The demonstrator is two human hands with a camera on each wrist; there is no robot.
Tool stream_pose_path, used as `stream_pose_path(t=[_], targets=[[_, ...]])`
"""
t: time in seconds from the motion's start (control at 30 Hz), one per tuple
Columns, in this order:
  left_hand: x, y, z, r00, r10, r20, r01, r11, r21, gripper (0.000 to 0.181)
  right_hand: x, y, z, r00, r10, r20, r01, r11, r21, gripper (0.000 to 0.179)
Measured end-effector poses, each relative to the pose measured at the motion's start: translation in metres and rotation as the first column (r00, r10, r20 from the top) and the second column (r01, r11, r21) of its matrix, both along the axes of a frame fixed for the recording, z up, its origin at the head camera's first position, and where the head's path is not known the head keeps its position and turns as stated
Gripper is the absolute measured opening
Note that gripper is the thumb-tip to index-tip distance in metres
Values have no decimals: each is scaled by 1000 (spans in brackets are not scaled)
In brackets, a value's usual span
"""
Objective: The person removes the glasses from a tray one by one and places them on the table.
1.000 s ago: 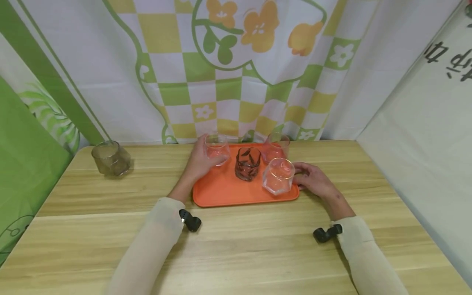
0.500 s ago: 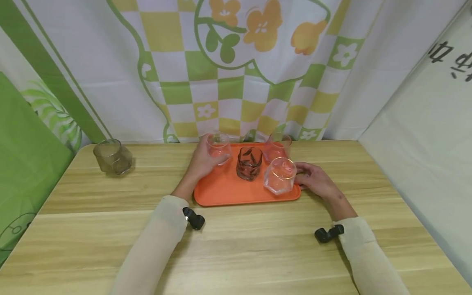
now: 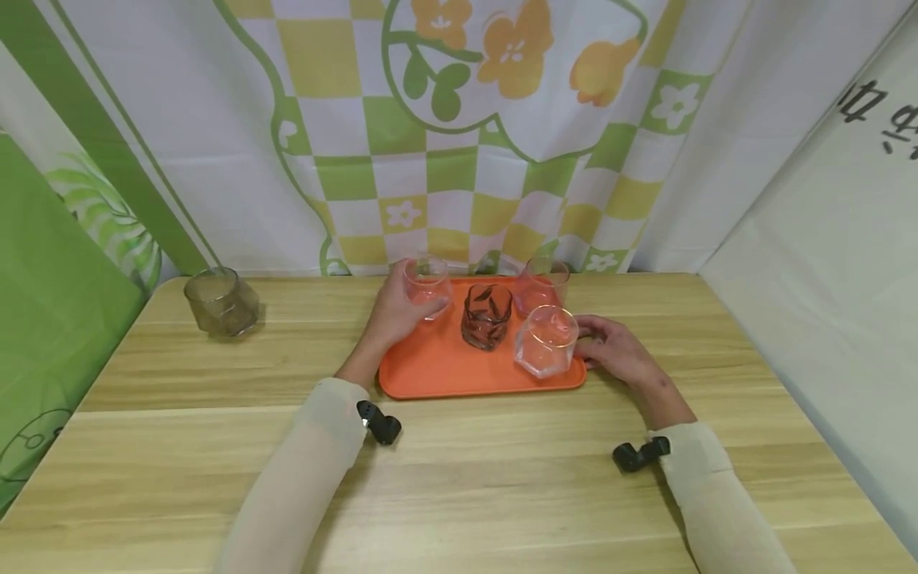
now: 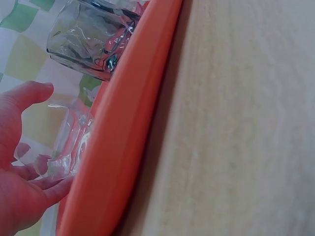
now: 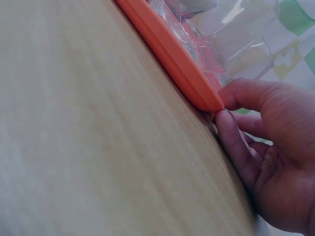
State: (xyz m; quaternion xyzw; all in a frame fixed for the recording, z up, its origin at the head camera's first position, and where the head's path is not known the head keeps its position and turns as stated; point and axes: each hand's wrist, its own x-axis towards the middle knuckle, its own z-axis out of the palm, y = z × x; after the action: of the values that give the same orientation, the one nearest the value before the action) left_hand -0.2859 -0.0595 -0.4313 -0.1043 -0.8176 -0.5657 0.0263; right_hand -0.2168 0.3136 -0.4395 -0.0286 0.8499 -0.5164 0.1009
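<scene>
In the head view, my left hand [image 3: 393,312] curls round a clear glass [image 3: 428,281] at the back left of an orange tray [image 3: 433,375]. In the left wrist view the fingers [image 4: 51,189] lie behind this glass, and the thumb stands up beside it. My right hand [image 3: 615,351] pinches the tray's right edge; in the right wrist view a finger is over the rim and the thumb [image 5: 231,135] is at its outer side. Closest to this hand is a clear gold-rimmed glass [image 3: 545,351]. A dark patterned glass [image 3: 486,319] stands mid-tray, with a pinkish glass [image 3: 543,279] behind.
A smoky brown glass [image 3: 224,303] stands apart at the table's back left. The wooden table [image 3: 495,478] runs back to a checked floral curtain [image 3: 452,175]. A white sheet with dark writing [image 3: 825,215] hangs on the right.
</scene>
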Motion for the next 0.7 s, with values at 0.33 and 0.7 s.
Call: stream_pose_path(t=[0.33, 0.7], targets=[[0, 1, 3, 999, 44, 12, -44, 999, 15, 90, 1, -1, 2, 1000, 11, 1, -11, 1000, -26, 59], [7, -7, 16, 999, 42, 3, -42, 999, 13, 88, 1, -1, 1, 1000, -3, -7, 3, 1000, 2, 57]])
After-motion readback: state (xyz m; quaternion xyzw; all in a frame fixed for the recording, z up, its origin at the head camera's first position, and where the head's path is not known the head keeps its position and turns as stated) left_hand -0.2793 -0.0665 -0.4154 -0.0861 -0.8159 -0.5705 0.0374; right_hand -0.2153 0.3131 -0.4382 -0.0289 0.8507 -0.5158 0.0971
